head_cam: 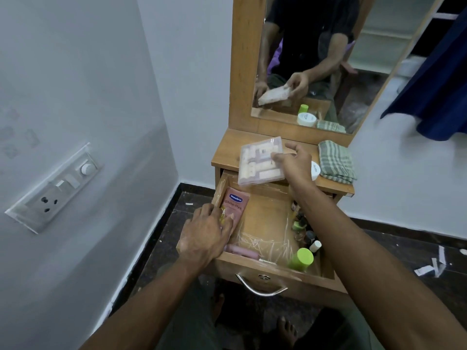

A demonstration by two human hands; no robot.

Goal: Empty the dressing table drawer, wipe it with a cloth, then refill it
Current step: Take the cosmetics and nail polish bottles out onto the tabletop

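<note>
The light is soft, even and cool, with no hard shadows; the floor [161, 243] under the table lies in deep shade. The wide lens bends the wall [75, 122] and the mirror [316, 59] frame outward near the edges. Focus is fair at the drawer [265, 218], while the corners are dimmer and a little blurred.

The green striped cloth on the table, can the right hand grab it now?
Probably not yet. The right hand is busy holding the clear plastic box. The cloth lies uncovered just beside it, so once the box is put down the way looks free.
</note>
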